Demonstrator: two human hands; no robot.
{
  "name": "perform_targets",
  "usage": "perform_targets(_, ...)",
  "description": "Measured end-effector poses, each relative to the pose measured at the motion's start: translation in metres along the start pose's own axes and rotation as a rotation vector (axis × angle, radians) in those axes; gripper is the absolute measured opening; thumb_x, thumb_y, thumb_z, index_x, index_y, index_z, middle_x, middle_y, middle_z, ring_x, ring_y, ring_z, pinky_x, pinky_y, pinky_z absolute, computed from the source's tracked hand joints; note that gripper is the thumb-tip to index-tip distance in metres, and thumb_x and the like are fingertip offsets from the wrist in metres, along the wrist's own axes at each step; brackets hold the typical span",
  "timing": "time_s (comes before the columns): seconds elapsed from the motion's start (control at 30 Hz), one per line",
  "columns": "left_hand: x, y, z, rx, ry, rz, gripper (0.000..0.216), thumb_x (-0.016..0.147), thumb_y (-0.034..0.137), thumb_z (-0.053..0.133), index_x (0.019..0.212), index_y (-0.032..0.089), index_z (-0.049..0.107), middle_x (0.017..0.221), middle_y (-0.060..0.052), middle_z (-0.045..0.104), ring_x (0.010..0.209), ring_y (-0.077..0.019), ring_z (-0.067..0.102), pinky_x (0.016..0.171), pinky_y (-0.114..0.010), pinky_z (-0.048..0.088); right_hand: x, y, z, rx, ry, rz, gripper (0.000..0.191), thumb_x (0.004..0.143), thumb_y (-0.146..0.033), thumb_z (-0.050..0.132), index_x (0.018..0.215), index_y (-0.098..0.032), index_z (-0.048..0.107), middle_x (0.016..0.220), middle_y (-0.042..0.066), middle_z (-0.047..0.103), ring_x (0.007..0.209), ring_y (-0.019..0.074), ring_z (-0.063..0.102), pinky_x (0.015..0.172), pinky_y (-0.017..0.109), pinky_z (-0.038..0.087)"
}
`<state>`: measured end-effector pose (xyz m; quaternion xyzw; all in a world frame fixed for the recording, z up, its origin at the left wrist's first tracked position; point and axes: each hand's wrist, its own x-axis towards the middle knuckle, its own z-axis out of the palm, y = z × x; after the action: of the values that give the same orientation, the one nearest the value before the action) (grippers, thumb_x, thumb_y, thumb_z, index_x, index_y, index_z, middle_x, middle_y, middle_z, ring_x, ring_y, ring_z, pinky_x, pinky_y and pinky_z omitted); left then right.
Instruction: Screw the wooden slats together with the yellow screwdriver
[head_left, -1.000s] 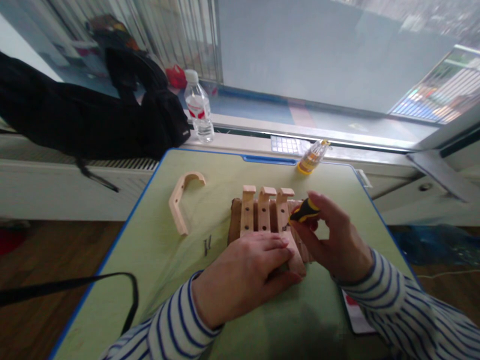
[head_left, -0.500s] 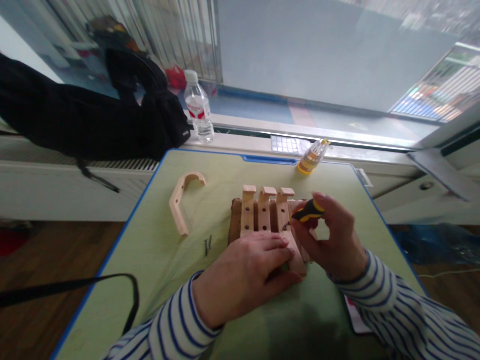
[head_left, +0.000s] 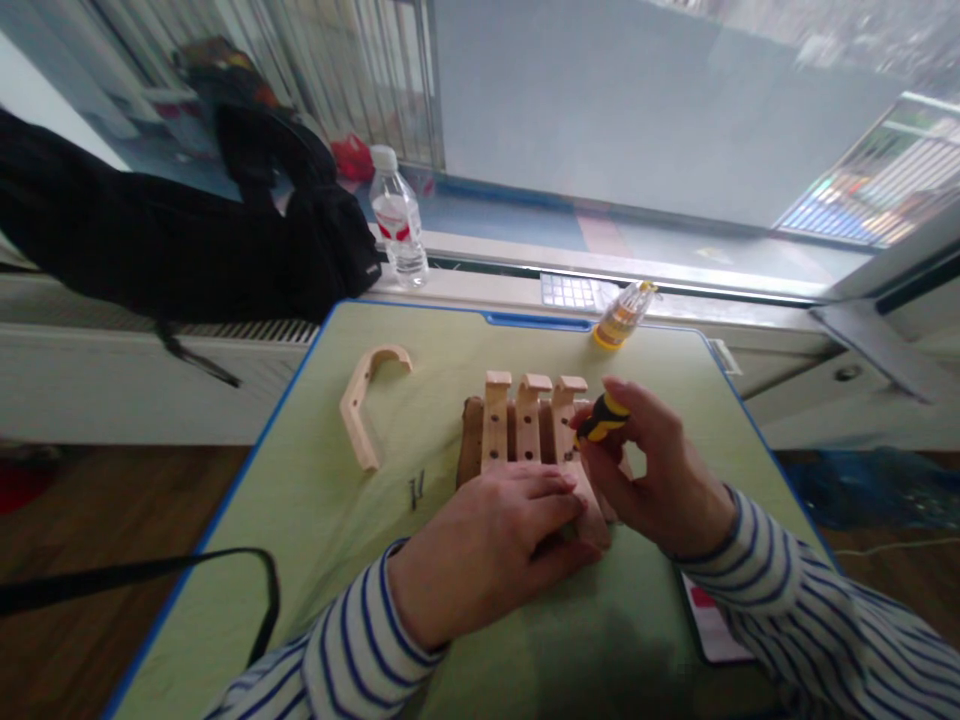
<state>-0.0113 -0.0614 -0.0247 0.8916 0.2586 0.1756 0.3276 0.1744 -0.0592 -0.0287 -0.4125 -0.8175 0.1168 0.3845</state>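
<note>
A wooden rack (head_left: 525, 430) with three light hooks screwed onto a brown board lies in the middle of the green table (head_left: 315, 520). My left hand (head_left: 487, 545) lies flat on its near end, fingers stretched out, pressing it down. My right hand (head_left: 660, 480) is closed round a black and yellow screwdriver (head_left: 600, 418) held upright at the rack's right side, next to the third hook. The screwdriver's tip is hidden behind my fingers. A loose curved wooden hook (head_left: 364, 400) lies to the left, with two small dark screws (head_left: 415, 490) near it.
A small yellow bottle-shaped case (head_left: 622, 315) stands at the table's far edge. A water bottle (head_left: 397, 220) and a black bag (head_left: 172, 235) rest on the windowsill. A black strap (head_left: 150, 575) crosses the table's left edge. A white and red paper (head_left: 709, 625) lies under my right sleeve.
My right hand and the screwdriver shifted slightly right, then back left toward the third hook. My left hand has stayed on the rack.
</note>
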Motion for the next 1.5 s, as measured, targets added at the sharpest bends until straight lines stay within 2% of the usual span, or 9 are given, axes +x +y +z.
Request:
perform_targets(0.23,0.000,0.000,0.000,0.005,-0.008,0.008,0.026,0.089,0.035,0.039,0.091,0.017,0.057,0.096,-0.003,0.058,0.095,-0.0155,0.050,0.088,-0.031,0.038,-0.001,0.003,0.002,-0.003,0.028,0.025,0.074,0.073,-0.006,0.055,0.134,-0.024,0.018,0.100,0.008,0.059,0.073,0.0163,0.061,0.057,0.031,0.053)
perform_targets(0.53,0.001,0.000,0.000,0.009,-0.012,-0.007,0.028,0.089,0.036,0.038,0.091,0.017,0.058,0.096,-0.003,0.058,0.095,-0.0156,0.050,0.089,-0.031,0.038,-0.003,0.004,0.005,-0.164,0.138,-0.072,0.076,0.072,-0.008,0.058,0.136,-0.021,0.019,0.102,0.010,0.057,0.067,0.0125,0.055,0.054,0.027,0.051)
perform_targets(0.77,0.001,0.000,0.003,0.024,0.000,-0.001,0.028,0.089,0.035,0.039,0.096,0.017,0.058,0.098,-0.003,0.058,0.097,-0.0154,0.050,0.091,-0.031,0.037,-0.005,0.009,0.012,-0.175,0.238,0.007,0.074,0.071,-0.015,0.062,0.133,-0.024,0.023,0.079,0.000,0.053,0.051,0.0096,0.048,0.042,0.026,0.046)
perform_targets(1.03,0.000,0.001,-0.001,0.027,-0.011,-0.005,0.027,0.089,0.036,0.039,0.095,0.018,0.059,0.098,-0.003,0.059,0.095,-0.0153,0.051,0.089,-0.030,0.038,-0.003,0.004,0.015,-0.038,0.187,0.102,0.071,0.071,-0.010,0.059,0.128,-0.028,0.021,0.098,0.005,0.059,0.057,0.0108,0.053,0.047,0.028,0.047)
perform_targets(1.23,0.000,0.001,0.000,0.003,0.006,-0.004,0.026,0.088,0.035,0.041,0.097,0.019,0.058,0.101,-0.002,0.058,0.098,-0.0148,0.050,0.090,-0.030,0.038,0.000,-0.001,0.013,-0.064,0.096,0.048,0.070,0.072,-0.012,0.057,0.130,-0.026,0.020,0.095,0.005,0.059,0.058,0.0118,0.055,0.048,0.028,0.048)
perform_targets(1.4,0.000,0.000,0.000,0.005,0.013,-0.008,0.025,0.088,0.035,0.042,0.093,0.018,0.059,0.098,-0.003,0.059,0.096,-0.0159,0.051,0.089,-0.031,0.038,0.003,-0.001,0.001,-0.089,-0.015,-0.037,0.072,0.073,-0.008,0.053,0.134,-0.020,0.016,0.098,0.009,0.059,0.066,0.0145,0.056,0.058,0.033,0.051)
perform_targets(1.5,0.000,0.001,-0.001,0.012,0.008,-0.005,0.026,0.088,0.036,0.042,0.089,0.017,0.059,0.094,-0.004,0.059,0.094,-0.0169,0.052,0.088,-0.032,0.039,0.003,0.000,-0.002,-0.094,-0.008,-0.044,0.072,0.073,-0.007,0.053,0.134,-0.020,0.017,0.096,0.009,0.060,0.067,0.0149,0.057,0.058,0.032,0.051)
